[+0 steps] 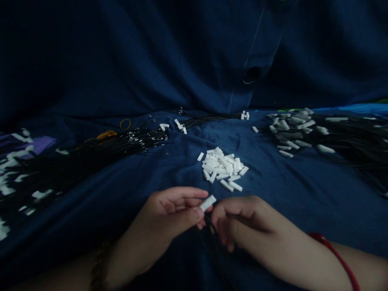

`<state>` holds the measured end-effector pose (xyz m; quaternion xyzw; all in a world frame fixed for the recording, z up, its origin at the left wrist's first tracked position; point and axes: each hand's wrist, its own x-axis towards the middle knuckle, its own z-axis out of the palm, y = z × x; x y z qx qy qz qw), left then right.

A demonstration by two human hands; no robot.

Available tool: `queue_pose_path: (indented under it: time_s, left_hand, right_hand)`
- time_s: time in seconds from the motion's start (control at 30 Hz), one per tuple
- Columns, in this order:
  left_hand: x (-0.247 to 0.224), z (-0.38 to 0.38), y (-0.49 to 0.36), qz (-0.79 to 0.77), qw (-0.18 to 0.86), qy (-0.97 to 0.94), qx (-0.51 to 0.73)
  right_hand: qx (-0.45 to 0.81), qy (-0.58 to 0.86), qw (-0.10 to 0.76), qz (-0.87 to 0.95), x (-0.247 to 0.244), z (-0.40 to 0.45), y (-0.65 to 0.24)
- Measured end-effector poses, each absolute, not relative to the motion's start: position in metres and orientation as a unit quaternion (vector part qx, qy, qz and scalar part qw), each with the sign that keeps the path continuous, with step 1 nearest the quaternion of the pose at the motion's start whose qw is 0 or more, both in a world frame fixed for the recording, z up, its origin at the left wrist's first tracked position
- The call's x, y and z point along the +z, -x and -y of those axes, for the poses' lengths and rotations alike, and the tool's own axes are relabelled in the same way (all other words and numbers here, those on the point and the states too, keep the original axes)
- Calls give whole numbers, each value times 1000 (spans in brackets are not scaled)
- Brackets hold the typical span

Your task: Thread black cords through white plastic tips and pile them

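Note:
Between thumb and fingers my left hand (172,218) pinches a white plastic connector housing (207,203), tilted up to the right. Close beside it, my right hand (242,222) has its fingers curled round thin black wires (209,222), which hang down between both hands. How the wire ends meet the housing is hidden by my fingers. Just beyond my hands lies a loose pile of similar white housings (222,163) on dark blue cloth (169,169).
At the left spreads a bundle of black wires (100,155) with shiny metal ends, near yellow bands (106,134). Black wires with white housings (298,121) lie at the right. More white housings (13,159) are at the far left by a purple piece (44,144). Blue fabric rises behind.

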<state>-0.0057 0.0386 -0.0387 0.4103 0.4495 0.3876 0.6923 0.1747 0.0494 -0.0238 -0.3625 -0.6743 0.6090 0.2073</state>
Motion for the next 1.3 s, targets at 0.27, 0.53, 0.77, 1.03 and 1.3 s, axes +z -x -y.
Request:
queue_pose_path:
  time_s: [0.27, 0.53, 0.77, 1.03, 1.3]
  left_hand:
    - [-38, -38, 6, -450, 696, -396, 396]
    - [-37, -38, 5, -453, 697, -396, 390]
    - [-36, -39, 4, -450, 695, -396, 397]
    - [-35, -38, 5, -465, 679, -413, 390]
    - [-36, -38, 6, -466, 678, -414, 389]
  right_hand:
    - [732, 373, 174, 543, -31, -51, -169]
    - [771, 379, 157, 488, -34, -52, -166]
    - [710, 429, 146, 539, -34, -48, -167]
    - [627, 367, 194, 660, -32, -56, -175]
    - [682, 434, 162, 566, -23, -60, -178]
